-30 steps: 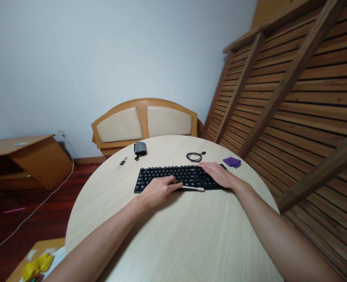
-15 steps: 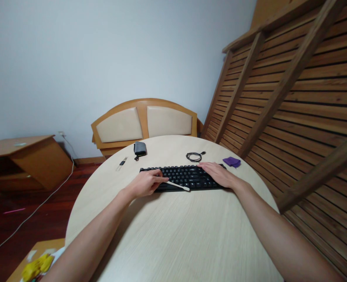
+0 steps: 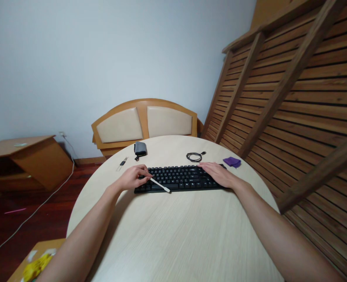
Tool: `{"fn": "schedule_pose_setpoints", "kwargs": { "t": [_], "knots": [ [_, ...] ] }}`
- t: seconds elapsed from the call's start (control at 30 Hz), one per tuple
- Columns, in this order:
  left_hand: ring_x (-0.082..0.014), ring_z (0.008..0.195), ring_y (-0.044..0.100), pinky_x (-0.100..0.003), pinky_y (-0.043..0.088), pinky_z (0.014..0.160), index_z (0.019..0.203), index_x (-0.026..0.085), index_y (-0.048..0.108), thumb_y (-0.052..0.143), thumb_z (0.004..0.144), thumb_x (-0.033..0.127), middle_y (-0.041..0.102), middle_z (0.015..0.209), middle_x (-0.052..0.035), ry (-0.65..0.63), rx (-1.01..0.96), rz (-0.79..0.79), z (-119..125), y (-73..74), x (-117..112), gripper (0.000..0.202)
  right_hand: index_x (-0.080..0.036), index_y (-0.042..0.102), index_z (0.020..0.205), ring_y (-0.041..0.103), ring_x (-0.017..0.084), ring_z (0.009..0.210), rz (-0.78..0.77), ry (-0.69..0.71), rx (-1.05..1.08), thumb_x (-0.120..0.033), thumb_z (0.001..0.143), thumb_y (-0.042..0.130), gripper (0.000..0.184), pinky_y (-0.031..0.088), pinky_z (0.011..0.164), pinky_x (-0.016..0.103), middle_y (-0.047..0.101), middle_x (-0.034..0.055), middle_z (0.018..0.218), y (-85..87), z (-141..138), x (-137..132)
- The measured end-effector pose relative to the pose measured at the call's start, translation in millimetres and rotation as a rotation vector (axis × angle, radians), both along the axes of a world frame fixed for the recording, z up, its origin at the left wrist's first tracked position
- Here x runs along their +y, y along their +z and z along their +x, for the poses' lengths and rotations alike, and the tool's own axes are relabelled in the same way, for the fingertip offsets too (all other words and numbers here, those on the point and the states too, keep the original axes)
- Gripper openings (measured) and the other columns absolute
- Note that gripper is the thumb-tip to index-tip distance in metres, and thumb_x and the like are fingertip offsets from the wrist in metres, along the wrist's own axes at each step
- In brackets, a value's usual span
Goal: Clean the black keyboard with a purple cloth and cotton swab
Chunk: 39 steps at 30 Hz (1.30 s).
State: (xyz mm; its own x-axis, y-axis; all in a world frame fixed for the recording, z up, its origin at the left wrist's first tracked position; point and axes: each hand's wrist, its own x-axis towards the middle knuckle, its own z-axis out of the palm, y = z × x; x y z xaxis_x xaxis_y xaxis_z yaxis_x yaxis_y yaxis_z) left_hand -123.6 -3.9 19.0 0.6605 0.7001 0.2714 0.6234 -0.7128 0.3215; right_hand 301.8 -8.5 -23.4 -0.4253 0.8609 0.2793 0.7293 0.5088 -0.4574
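Left hand (image 3: 133, 177) pinching a slim white stick (image 3: 160, 185), its wider tip slanting toward the person over the near edge of a black keyboard (image 3: 185, 179). The keyboard lies on the desk (image 3: 173, 231), stretching between both hands; the right hand (image 3: 217, 174) rests flat, fingers extended, on its right end.

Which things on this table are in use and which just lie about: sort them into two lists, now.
In use:
- stick, held in the left hand
- keyboard, under the right hand

Apparently just lying about, untouched:
- pouch
- cable
- purple cloth
- small clear-and-black item
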Motion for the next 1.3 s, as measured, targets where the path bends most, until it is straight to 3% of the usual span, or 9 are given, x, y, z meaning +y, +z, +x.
{"fn": "schedule_pose_setpoints", "kwargs": {
  "t": [0.2,0.47,0.67,0.8,0.9,0.97,1.2,1.3],
  "knots": [
    [-0.0152,0.079,0.062,-0.023,0.046,0.068,0.088,0.020,0.079,0.059,0.082,0.028,0.068,0.091,-0.0041,0.076,-0.013,-0.059,-17.2,-0.8,5.8,0.022,-0.026,0.065,0.131,0.051,0.028,0.133,0.031,-0.042,-0.037,-0.060,0.102,0.021,0.063,0.034,0.115,0.048,0.060,0.0046,0.141,3.3,2.1,0.5],
    [-0.0150,0.074,0.060,-0.027,0.046,0.074,0.069,0.016,0.067,0.054,0.076,0.023,0.065,0.081,-0.0024,0.188,0.073,-0.011,-38.3,-0.3,11.8,0.016,-0.024,0.069,0.120,0.055,0.034,0.126,0.057,-0.389,-0.122,-0.064,0.099,0.024,0.064,0.040,0.107,0.053,0.064,0.0106,0.134,0.8,13.3,2.6],
    [-0.0164,0.077,0.059,-0.029,0.046,0.073,0.075,0.016,0.066,0.049,0.083,0.029,0.064,0.084,-0.0035,0.184,0.014,-0.005,-39.7,0.0,13.4,0.023,-0.020,0.072,0.104,0.062,0.032,0.113,0.022,-0.396,-0.091,-0.059,0.101,0.020,0.065,0.044,0.102,0.045,0.070,0.0152,0.118,0.9,8.5,3.7],
    [-0.0185,0.081,0.059,-0.029,0.046,0.072,0.084,0.016,0.068,0.047,0.093,0.040,0.064,0.090,-0.0062,0.129,-0.066,-0.037,-21.3,6.2,7.5,0.034,-0.018,0.070,0.102,0.063,0.031,0.110,0.056,-0.415,-0.079,-0.052,0.102,0.022,0.059,0.045,0.098,0.041,0.070,0.0165,0.115,5.0,2.9,1.3],
    [-0.0206,0.084,0.059,-0.032,0.047,0.078,0.079,0.017,0.064,0.046,0.094,0.047,0.063,0.089,-0.0067,0.081,-0.119,-0.057,-1.1,7.3,1.8,0.038,-0.018,0.070,0.104,0.064,0.028,0.110,0.073,-0.404,-0.061,-0.048,0.103,0.025,0.054,0.045,0.097,0.037,0.071,0.0149,0.116,7.3,-3.4,-1.2],
    [-0.0221,0.085,0.060,-0.034,0.048,0.079,0.083,0.018,0.063,0.045,0.095,0.049,0.065,0.090,-0.0071,0.126,-0.156,-0.068,13.4,3.5,-0.9,0.038,-0.018,0.070,0.105,0.064,0.026,0.110,0.088,-0.381,-0.040,-0.045,0.104,0.028,0.051,0.045,0.097,0.035,0.071,0.0136,0.117,8.6,-9.7,-2.9],
    [-0.0237,0.090,0.064,-0.037,0.049,0.086,0.097,0.018,0.062,0.044,0.097,0.035,0.070,0.094,-0.0070,0.322,-0.365,-0.017,68.6,-18.7,-13.7,0.025,-0.021,0.073,0.100,0.065,0.022,0.104,0.235,-0.114,0.106,-0.038,0.103,0.040,0.037,0.045,0.097,0.034,0.074,0.0063,0.111,21.8,-51.9,-19.4],
    [-0.0231,0.097,0.065,-0.036,0.049,0.090,0.103,0.018,0.063,0.045,0.098,0.028,0.071,0.101,-0.0074,0.316,-0.448,0.022,90.9,-24.2,-25.8,0.021,-0.022,0.075,0.096,0.067,0.021,0.096,0.209,-0.047,0.186,-0.037,0.101,0.046,0.033,0.046,0.090,0.032,0.076,0.0048,0.102,28.4,-76.7,-32.0]
  ]
}}
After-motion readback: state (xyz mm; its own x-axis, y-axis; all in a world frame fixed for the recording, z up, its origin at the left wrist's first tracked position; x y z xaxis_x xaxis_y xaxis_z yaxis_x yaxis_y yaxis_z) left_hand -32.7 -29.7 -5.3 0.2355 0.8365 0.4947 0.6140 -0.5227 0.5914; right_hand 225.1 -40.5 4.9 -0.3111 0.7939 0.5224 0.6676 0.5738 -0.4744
